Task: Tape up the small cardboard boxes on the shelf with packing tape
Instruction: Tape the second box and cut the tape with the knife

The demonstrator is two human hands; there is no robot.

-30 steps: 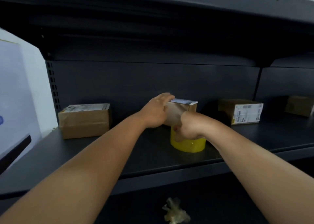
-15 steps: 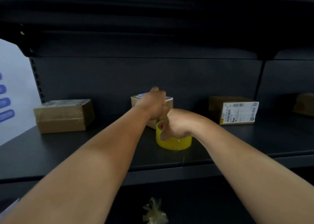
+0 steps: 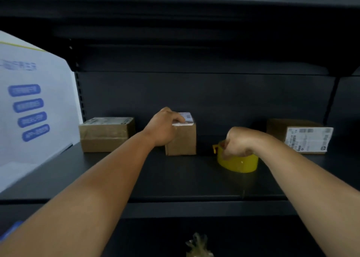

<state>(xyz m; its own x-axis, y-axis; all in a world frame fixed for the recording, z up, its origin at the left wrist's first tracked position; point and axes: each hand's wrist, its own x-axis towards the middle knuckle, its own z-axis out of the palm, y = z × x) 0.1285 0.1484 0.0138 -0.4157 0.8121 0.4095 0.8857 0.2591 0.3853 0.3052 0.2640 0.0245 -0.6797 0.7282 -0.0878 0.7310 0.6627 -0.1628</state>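
On the dark shelf (image 3: 175, 180) our two hands have drawn apart: half a second ago they were bunched together over the tape roll in front of the small cardboard box, and now a clear gap separates them. Our left hand (image 3: 162, 129) has its grip curled over the top left edge of the small cardboard box (image 3: 183, 139), which stands upright between the left box (image 3: 106, 133) and the labelled right box (image 3: 303, 135). Our right hand (image 3: 236, 142) has its grip closed round the top of the yellow tape roll (image 3: 238, 162), which rests on the shelf just right of the small box. We cannot tell whether a strip runs between roll and box. We judge this box's taping is done or nearly so.
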